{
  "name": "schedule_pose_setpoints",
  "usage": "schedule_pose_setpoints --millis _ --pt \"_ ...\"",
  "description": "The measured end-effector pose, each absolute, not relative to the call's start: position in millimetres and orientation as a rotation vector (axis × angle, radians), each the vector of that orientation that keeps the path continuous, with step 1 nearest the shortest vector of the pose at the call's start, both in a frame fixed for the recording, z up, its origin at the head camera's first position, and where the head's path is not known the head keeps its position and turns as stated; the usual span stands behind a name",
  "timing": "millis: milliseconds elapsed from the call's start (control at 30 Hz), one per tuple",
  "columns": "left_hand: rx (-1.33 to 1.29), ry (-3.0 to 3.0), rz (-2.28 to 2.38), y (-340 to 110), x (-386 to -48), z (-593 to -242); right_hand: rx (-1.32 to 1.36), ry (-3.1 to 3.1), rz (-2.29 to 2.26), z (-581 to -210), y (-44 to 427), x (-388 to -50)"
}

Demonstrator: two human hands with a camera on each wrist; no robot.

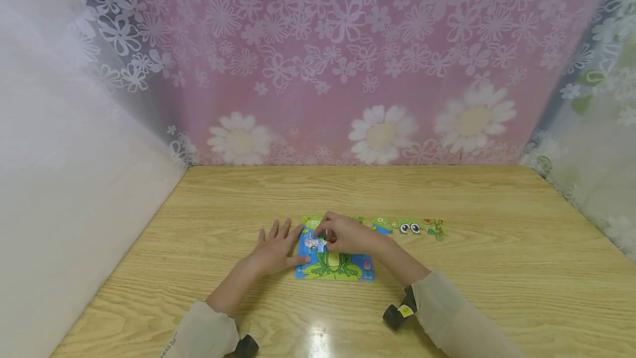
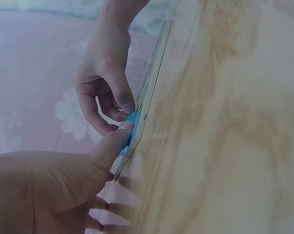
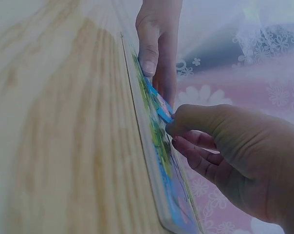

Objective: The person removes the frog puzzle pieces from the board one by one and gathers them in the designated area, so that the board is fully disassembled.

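A frog jigsaw puzzle board (image 1: 335, 274) lies flat on the table, its lower part showing a green frog on a leaf against blue. Between thumb and fingers, my right hand (image 1: 350, 235) pinches a blue and pink puzzle piece (image 1: 314, 244) over the board's left part. In the right wrist view that piece (image 3: 161, 107) is tilted, with one edge raised off the board (image 3: 161, 161). My left hand (image 1: 272, 254) rests at the board's left side, fingers spread and thumb touching its edge area. The right hand hides the board's upper middle.
Loose puzzle pieces lie in a row right of the board: a blue and green one (image 1: 382, 224), one with the frog's eyes (image 1: 409, 227) and a green and brown one (image 1: 438, 228). Behind the wooden table (image 1: 487, 198) hangs a pink flowered curtain (image 1: 308, 70).
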State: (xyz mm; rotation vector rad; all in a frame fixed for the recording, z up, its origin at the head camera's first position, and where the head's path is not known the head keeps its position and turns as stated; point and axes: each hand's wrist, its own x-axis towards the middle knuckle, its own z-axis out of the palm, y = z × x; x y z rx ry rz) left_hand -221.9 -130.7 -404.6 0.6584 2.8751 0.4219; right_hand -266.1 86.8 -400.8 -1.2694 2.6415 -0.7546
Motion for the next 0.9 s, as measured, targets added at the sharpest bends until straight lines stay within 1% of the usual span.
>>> schedule_pose_setpoints --millis 367,900 --pt "0.631 2.867 0.450 -130.5 -222.4 -405.4 -1.261 2.615 -0.815 -402.5 86.1 -265.5" --pt "0.640 2.873 0.491 -129.9 -221.4 -402.9 -1.206 2.623 -0.874 -395.4 90.4 -264.5"
